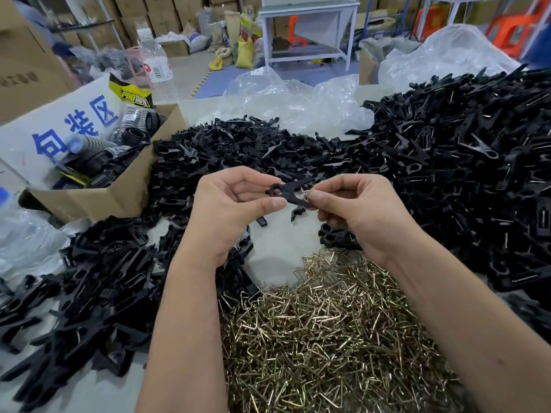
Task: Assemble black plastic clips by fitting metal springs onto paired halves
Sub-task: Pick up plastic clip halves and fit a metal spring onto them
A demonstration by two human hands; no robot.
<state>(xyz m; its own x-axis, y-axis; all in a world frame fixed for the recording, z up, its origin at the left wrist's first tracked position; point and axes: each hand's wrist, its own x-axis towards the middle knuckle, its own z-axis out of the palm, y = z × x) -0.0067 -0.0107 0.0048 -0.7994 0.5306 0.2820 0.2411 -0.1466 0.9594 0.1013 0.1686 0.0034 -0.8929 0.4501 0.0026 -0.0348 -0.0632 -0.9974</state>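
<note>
My left hand (232, 210) pinches a pair of black clip halves (287, 192) between thumb and fingers, held above the table. My right hand (354, 207) grips a small metal spring (308, 194) at the open end of the halves, touching them. A heap of brass-coloured metal springs (328, 332) lies just below my wrists. Loose black clip halves (232, 153) are piled behind my hands and at the left front (89, 293). A larger mound of black clips with springs fitted (465, 162) fills the right side.
An open cardboard box (98, 198) holding black parts stands at the left, with a white sign with blue characters (59, 126) leaning in it. Crumpled clear plastic bags (298, 99) lie behind the piles. A plastic bottle (156, 64) stands at the back left.
</note>
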